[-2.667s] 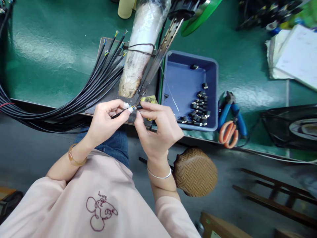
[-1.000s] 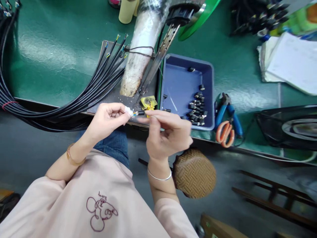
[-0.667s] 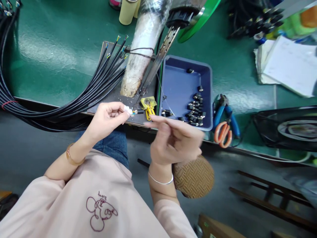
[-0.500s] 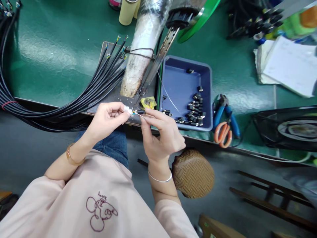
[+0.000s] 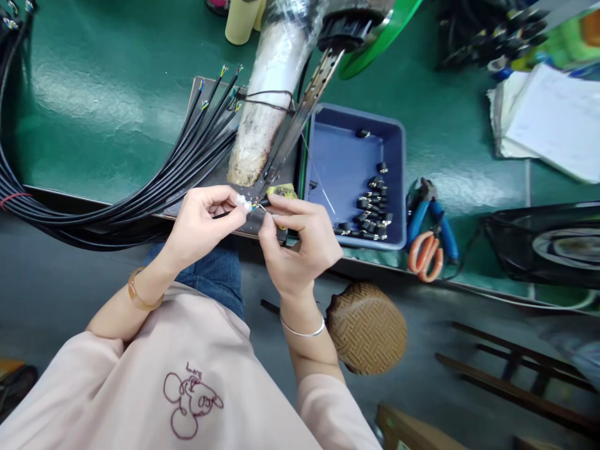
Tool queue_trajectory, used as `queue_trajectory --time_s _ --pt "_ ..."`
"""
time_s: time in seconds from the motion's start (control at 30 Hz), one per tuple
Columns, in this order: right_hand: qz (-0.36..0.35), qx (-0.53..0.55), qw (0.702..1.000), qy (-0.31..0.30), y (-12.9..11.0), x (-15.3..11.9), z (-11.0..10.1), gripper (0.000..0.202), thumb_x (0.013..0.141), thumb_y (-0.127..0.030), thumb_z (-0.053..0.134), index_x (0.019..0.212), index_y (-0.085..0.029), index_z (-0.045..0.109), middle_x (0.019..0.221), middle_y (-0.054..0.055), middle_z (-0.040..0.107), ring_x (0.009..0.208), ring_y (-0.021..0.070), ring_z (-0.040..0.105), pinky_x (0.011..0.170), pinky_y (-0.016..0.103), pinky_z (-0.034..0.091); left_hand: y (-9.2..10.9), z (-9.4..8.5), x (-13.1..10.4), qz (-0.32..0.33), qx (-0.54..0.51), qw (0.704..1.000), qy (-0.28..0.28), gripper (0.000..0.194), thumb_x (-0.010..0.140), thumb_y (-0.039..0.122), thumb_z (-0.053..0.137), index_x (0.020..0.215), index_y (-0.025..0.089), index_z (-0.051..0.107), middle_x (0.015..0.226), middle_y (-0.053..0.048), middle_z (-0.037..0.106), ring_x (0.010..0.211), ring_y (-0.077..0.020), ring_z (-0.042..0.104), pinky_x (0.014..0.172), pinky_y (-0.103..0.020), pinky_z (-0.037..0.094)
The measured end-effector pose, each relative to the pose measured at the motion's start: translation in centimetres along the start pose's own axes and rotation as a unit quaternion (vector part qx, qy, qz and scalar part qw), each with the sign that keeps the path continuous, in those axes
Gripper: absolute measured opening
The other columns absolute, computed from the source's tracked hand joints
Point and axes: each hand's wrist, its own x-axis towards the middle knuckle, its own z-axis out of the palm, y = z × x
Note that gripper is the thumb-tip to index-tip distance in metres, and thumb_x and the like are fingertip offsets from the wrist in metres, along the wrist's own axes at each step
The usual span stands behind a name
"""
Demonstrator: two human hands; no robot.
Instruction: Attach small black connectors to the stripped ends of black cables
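Head view: green worktop [image 5: 117, 131] glossy under the light, its front edge just below my work. My left hand [image 5: 199, 215] has its thumb and forefinger pinched together, tips in white wraps [image 5: 244, 203], on a black cable [image 5: 223, 215]. Its coloured wires [image 5: 254, 205] stick out toward my right hand [image 5: 302, 240], whose thumb and forefinger nearly meet on a thin silvery wire [image 5: 262, 209]. Both hands are over the front of a dark board [image 5: 218, 175], partly covering a yellow pad [image 5: 282, 189]. More cables [image 5: 159, 209] sweep in from the left, gathered by a red tie [image 5: 14, 198]. A perforated metal rod [image 5: 319, 81] slants down beside a plastic-wrapped tube [image 5: 255, 134].

Right of the board sits a blue tray [image 5: 344, 159] with black connectors [image 5: 372, 206]; beyond it lie blue-handled cutters [image 5: 449, 234], an orange-handled tool [image 5: 424, 253] and papers [image 5: 557, 119]. Below the worktop, a woven-patterned stool [image 5: 368, 328] stands on the grey floor [image 5: 431, 350], with a wooden frame [image 5: 510, 378] and a cardboard box [image 5: 417, 431] farther right.
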Motion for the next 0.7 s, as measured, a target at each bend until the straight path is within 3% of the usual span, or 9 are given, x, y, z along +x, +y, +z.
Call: queue_trajectory --time_s 0.37,0.7 --pt "0.002 -0.003 1.000 -0.009 0.04 0.60 -0.13 0.014 0.087 -0.010 0.069 0.085 -0.022 0.061 0.097 0.001 0.077 0.085 0.0150 0.074 0.075 0.029 0.062 0.26 0.42 0.00 0.032 0.018 0.999 0.031 0.014 0.073 0.020 0.067 0.062 0.014 0.061 0.062 0.001 0.057 0.060 -0.0082 0.051 0.057 -0.018 0.044" --pt "-0.030 -0.065 0.997 -0.023 -0.39 0.77 -0.47 0.011 0.089 -0.014 0.069 0.088 -0.023 0.064 0.097 0.003 0.078 0.083 0.0159 0.076 0.074 0.028 0.065 0.32 0.50 0.05 0.001 -0.001 0.999 0.036 0.017 0.071 0.024 0.074 0.064 0.014 0.063 0.064 0.001 0.059 0.060 -0.0082 0.052 0.058 -0.019 0.047"
